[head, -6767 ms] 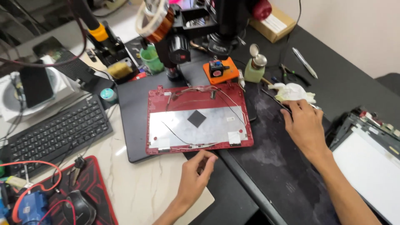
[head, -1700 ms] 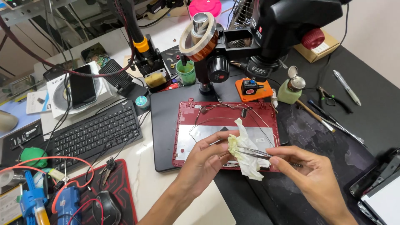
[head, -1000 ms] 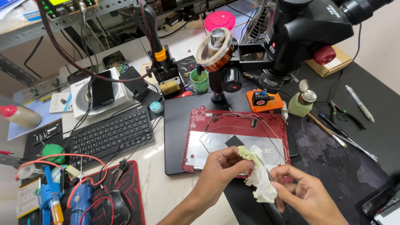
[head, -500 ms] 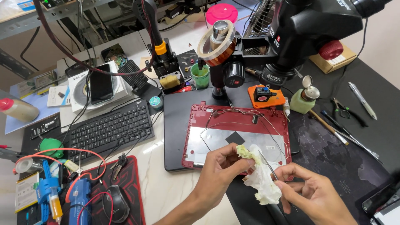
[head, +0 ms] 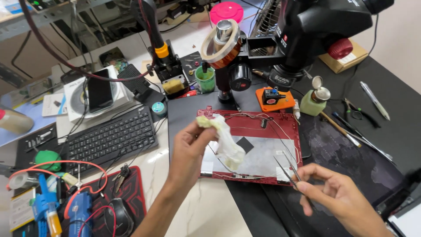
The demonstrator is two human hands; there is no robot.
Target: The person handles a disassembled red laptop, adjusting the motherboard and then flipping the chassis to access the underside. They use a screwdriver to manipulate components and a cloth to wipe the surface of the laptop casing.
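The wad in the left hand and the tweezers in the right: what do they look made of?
Wad: soft tissue or cloth, likely; white, crumpled, limp, yellowish at the top. Tweezers: bare metal by their look; thin, grey, with a slight shine.

A dark-screened smartphone (head: 100, 90) lies face up on a white square box (head: 90, 94), well beyond the left hand (head: 188, 151) and off to its left, past the black keyboard. A tan cardboard box (head: 344, 59) with a small white label (head: 349, 58) sits at the far side of the black mat, well beyond the right hand (head: 340, 197). A small white card with dark print (head: 55, 105) lies just left of the white box, and a pale label (head: 21, 210) shows at the near left edge, far left of the left hand.
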